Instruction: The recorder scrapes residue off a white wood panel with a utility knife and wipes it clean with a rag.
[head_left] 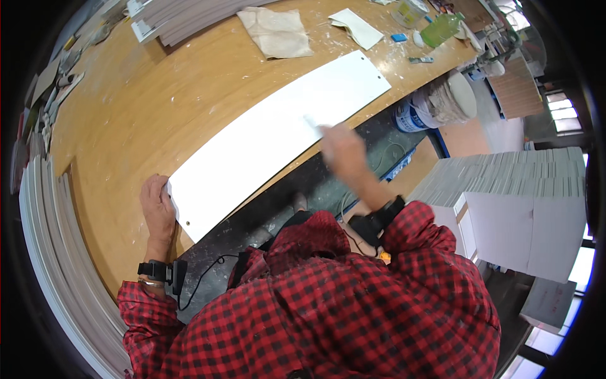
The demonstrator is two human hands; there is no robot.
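Along the table point(126, 126) lay a white board point(271, 132), probably placed near for reach; the left hand point(157, 205), half-curled, braced its end, grip unclear, apparently steadying it; the blurred right hand point(343, 149) seemed closed round something pale point(312, 122).

Workshop, white-flecked wooden bench point(126, 126), stacked boards point(505, 177), bucket point(410, 118)

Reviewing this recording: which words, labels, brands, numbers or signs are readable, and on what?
Blue-and-white bucket: print on its side, too small to read.
Gray box: faint marks, too small to read.
White board: no writing visible.
No readable text elsewhere.
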